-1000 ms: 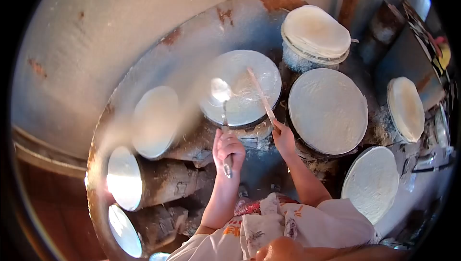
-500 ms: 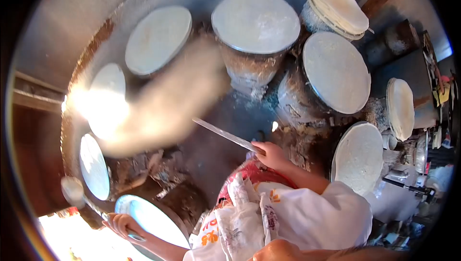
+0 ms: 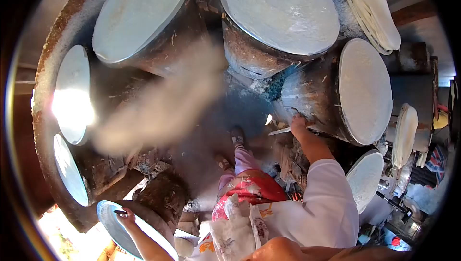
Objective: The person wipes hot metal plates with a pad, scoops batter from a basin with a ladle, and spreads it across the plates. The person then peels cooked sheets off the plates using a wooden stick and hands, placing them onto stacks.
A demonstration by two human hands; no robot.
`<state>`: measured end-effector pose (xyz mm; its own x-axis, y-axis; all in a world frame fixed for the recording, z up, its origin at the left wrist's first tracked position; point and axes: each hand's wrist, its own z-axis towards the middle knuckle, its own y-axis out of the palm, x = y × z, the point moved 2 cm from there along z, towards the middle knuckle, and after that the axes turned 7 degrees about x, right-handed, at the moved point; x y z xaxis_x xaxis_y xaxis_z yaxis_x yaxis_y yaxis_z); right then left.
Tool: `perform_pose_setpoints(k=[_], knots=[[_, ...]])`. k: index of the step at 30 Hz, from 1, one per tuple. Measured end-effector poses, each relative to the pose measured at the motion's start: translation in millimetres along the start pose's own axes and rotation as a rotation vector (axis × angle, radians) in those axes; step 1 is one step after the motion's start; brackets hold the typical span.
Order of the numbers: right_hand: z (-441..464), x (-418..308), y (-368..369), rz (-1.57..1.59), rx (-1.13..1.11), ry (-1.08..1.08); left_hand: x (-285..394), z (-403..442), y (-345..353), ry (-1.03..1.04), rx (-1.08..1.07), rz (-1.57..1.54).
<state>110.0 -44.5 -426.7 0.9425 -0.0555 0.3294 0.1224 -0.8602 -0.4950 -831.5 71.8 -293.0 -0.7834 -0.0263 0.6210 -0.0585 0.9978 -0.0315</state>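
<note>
Watching remotely, I see the left hand [image 3: 127, 218] wrapped on a dark handle [image 3: 119, 212] by the lower-left round plate [image 3: 109, 222]; well apart, the right hand [image 3: 298, 125] seemingly closed on a pale stick [image 3: 280, 131] beside a drum [image 3: 309, 95]. Plates [image 3: 365, 90] ring the person [image 3: 331, 198], presumably keeping all within reach.

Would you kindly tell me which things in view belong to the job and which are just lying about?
Apparently part of the job:
- flat stick in the right hand
- dark handle in the left hand
- round-topped drums
- stacked pale rounds

Apparently lying about:
- yellow object
- striped bundle
</note>
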Motion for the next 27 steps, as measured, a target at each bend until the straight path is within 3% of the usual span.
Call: perform_pose_setpoints(k=[2,3,4,7,8,9,10,12,13,14,15,17,18,19,20,22,25,27], knots=[[0.1,2.1,-0.5,-0.035,-0.004,-0.014,-10.4,-12.4,12.7,0.088,0.002,0.083],[28.2,6.6,43.6,-0.173,0.028,-0.080,-16.3,-14.3,18.5,0.125,0.045,0.140],[26.3,6.6,46.0,-0.052,0.106,-0.068,-25.0,-34.6,18.3,0.051,-0.087,0.236],[-10.5,6.5,14.3,0.429,0.456,0.030,-29.8,-29.9,17.2,0.097,-0.099,0.225],[-26.8,1.7,-13.6,0.224,0.305,-0.136,-39.9,-62.1,13.7,0.111,-0.060,0.220],[-43.5,-3.0,-41.3,0.047,0.180,-0.325,-36.0,-60.0,4.6,0.308,-0.013,0.451],[-49.9,-12.6,-55.7,0.311,0.293,-0.205,-37.9,-137.7,22.3,0.198,0.376,0.535],[-105.5,-29.8,-158.2,0.504,0.399,-0.218,-15.3,-136.2,21.8,1.465,0.459,0.890],[-128.2,-37.6,-197.0,0.661,0.579,-0.203,-20.2,-161.6,42.0,1.745,0.282,0.779],[-138.4,-41.6,-237.4,0.826,0.764,-0.182,-38.5,-204.2,77.3,1.862,0.270,0.794],[-135.0,-43.1,-270.7,0.993,0.870,-0.225,-65.0,-256.6,117.7,2.124,0.012,0.641],[-131.5,-40.3,-342.5,1.251,1.019,-0.312,-129.2,-396.6,185.8,1.552,-0.696,0.664],[-134.8,-39.6,-378.8,1.361,1.071,-0.347,-167.5,-375.1,224.4,1.747,-0.867,0.591],[-139.3,-37.4,-410.3,1.390,1.107,-0.374,-187.9,-425.8,243.8,2.030,-0.811,0.962],[-143.2,-35.4,-436.6,1.426,1.146,-0.397,-213.2,-443.3,277.9,1.985,-1.083,0.860],[-141.4,-29.1,-463.3,1.566,1.064,-0.455,-243.6,-473.2,327.7,2.347,-1.074,0.892],[-133.0,-14.4,-482.2,1.698,0.885,-0.454,-261.6,-474.1,380.3,2.643,-1.168,1.008],[-117.1,-2.6,-488.5,1.766,0.875,-0.475,-263.8,-463.9,397.3,2.645,-1.408,0.879]])
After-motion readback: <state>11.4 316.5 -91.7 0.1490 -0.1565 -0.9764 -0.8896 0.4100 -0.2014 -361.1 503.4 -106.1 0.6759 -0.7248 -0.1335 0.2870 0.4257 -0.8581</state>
